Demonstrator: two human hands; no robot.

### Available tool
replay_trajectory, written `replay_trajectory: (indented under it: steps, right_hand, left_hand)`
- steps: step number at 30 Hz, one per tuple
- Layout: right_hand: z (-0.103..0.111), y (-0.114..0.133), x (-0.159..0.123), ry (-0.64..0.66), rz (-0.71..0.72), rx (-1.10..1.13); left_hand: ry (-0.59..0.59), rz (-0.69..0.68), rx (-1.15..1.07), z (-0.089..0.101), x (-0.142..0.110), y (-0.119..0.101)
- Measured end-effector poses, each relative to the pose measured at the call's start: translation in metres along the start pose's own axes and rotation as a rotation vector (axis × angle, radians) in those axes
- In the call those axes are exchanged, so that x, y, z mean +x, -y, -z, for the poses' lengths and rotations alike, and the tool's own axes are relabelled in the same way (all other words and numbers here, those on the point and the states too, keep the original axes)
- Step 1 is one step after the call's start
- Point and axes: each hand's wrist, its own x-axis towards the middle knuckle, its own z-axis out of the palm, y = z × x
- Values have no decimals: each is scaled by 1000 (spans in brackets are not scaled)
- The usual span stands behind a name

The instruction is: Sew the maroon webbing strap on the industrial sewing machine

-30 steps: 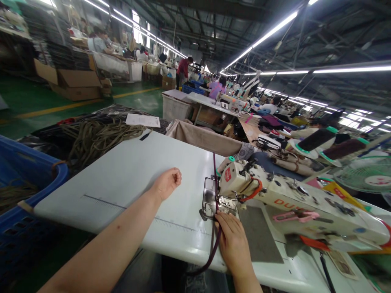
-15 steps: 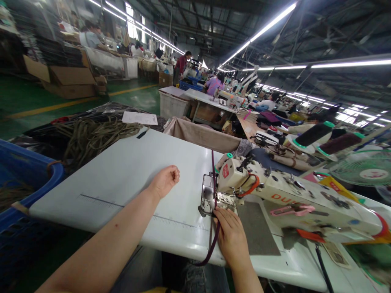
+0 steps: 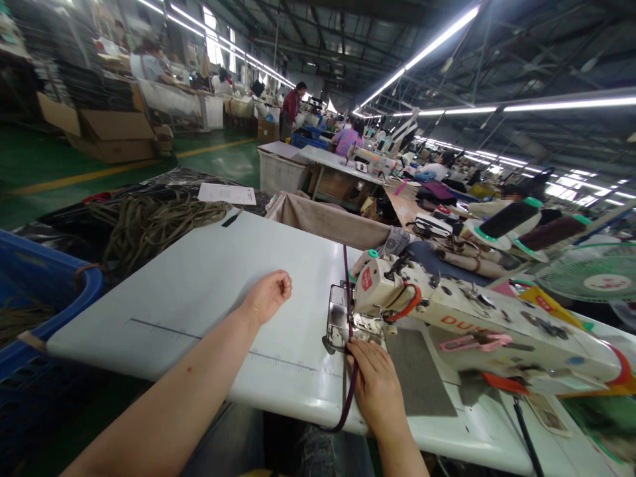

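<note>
A cream sewing machine (image 3: 447, 318) stands on a white table (image 3: 209, 291). A dark purple strap (image 3: 348, 291) runs under its presser foot and hangs off the table's near edge. My right hand (image 3: 375, 384) lies flat on the table just before the foot, fingers pressed on the strap. My left hand (image 3: 271, 295) rests further left on the bare tabletop, curled into a loose fist with nothing seen in it.
A blue plastic crate (image 3: 34, 285) stands at the left, with a heap of olive straps (image 3: 149, 222) behind it. A beige cloth bin (image 3: 328, 222) sits beyond the table. A green fan (image 3: 591, 275) and thread cones (image 3: 507, 222) are at right. Other workers sit far back.
The view has shifted slightly. Both hands stay where they were.
</note>
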Motion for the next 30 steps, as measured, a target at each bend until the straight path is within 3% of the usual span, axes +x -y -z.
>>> replay_trajectory:
  steps: [30]
  right_hand:
    - [-1,0,0,-3,-2,5]
  left_hand:
    - [-1,1,2,1,2,0]
